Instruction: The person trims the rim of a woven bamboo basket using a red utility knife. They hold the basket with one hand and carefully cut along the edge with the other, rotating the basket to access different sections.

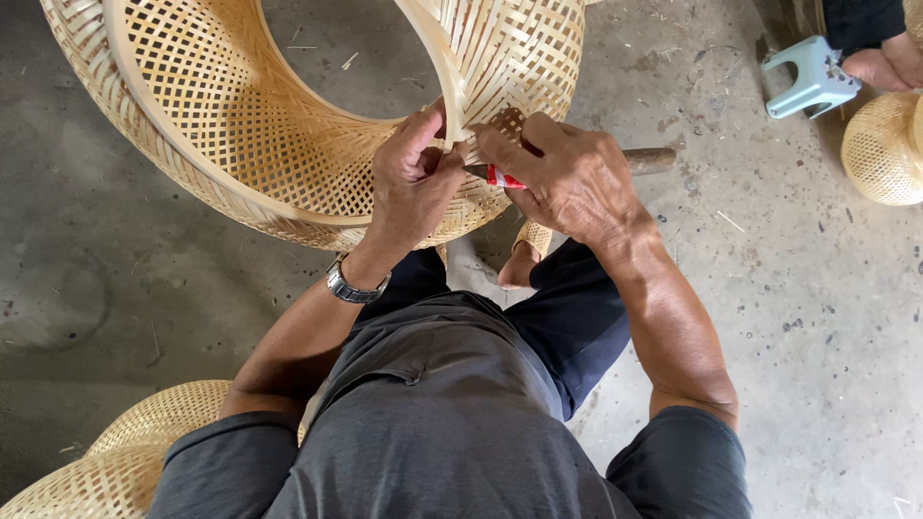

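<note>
A large woven bamboo basket frame [240, 125] lies on its side in front of me, its open lattice and wide rim band facing up. My left hand [413, 178] pinches the rim strip where it meets the weave. My right hand [567, 178] grips a red-handled cutter [500, 177], whose dark blade tip points at that same spot beside my left thumb. A watch sits on my left wrist [354, 284].
A wooden-handled tool [649, 160] lies on the concrete floor behind my right hand. Another woven basket [125, 457] sits at lower left, and a small rounded one [880, 149] at right. Another person's foot rests by a pale blue stool [812, 77] at top right.
</note>
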